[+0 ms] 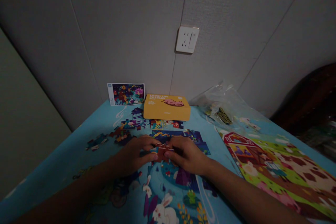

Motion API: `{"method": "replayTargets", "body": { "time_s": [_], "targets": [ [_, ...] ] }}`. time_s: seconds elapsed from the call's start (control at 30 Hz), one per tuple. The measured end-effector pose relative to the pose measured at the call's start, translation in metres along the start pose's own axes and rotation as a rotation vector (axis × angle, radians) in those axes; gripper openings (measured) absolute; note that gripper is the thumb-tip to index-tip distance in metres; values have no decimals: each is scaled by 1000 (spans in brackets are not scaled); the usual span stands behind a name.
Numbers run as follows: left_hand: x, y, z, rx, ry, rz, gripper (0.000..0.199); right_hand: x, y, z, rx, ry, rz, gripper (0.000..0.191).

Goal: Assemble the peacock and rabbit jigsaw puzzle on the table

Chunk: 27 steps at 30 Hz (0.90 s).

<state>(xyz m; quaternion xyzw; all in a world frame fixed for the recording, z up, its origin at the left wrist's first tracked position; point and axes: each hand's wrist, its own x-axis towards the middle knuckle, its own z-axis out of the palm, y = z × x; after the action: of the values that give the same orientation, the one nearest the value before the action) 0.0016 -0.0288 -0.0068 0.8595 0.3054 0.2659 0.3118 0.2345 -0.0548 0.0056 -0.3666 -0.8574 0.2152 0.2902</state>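
Both hands meet at the middle of a blue table cover. My left hand (138, 154) pinches the left side of a reddish-brown puzzle section (163, 153), thumb below and fingers above. On the right side of that same section, my right hand (187, 154) grips with thumb and fingers bent. The section lies just above a partly joined puzzle (165, 196) showing white rabbits and a frog. Dark blue joined pieces (199, 141) lie behind the right hand. How the brown section meets the pieces around it is partly hidden by the fingers.
A yellow puzzle box (167, 107) and a picture card (128, 94) stand near the wall. A clear bag (222, 112) with pieces is at the back right. A farm puzzle (278, 171) lies right; loose pieces (97, 141) lie left. A socket (187, 40) is on the wall.
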Motion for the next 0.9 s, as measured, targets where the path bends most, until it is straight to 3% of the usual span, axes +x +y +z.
{"method": "replayTargets", "body": {
  "time_s": [0.1, 0.23, 0.37, 0.47, 0.57, 0.77, 0.9],
  "targets": [
    [0, 1, -1, -7, 22, 51, 21, -1, 13, -16, -160, 118, 18, 27],
    [1, 1, -4, -12, 57, 85, 24, -5, 46, -49, -434, 407, 351, 27],
    [1, -2, -4, 14, 85, 79, 27, -11, 75, -67, -646, 311, 767, 26],
    [1, -4, -3, 54, 116, 99, 27, -13, 80, -69, -727, 304, 927, 38],
    [1, -5, -2, 92, 141, 57, 26, -12, 72, -72, -703, 315, 846, 45],
    [6, -10, -16, 337, 268, -230, 27, -14, 61, -70, -423, -66, 659, 28],
    [7, -24, -38, 642, 375, -343, 34, -13, 62, -65, -446, -31, 620, 14]
  ]
}}
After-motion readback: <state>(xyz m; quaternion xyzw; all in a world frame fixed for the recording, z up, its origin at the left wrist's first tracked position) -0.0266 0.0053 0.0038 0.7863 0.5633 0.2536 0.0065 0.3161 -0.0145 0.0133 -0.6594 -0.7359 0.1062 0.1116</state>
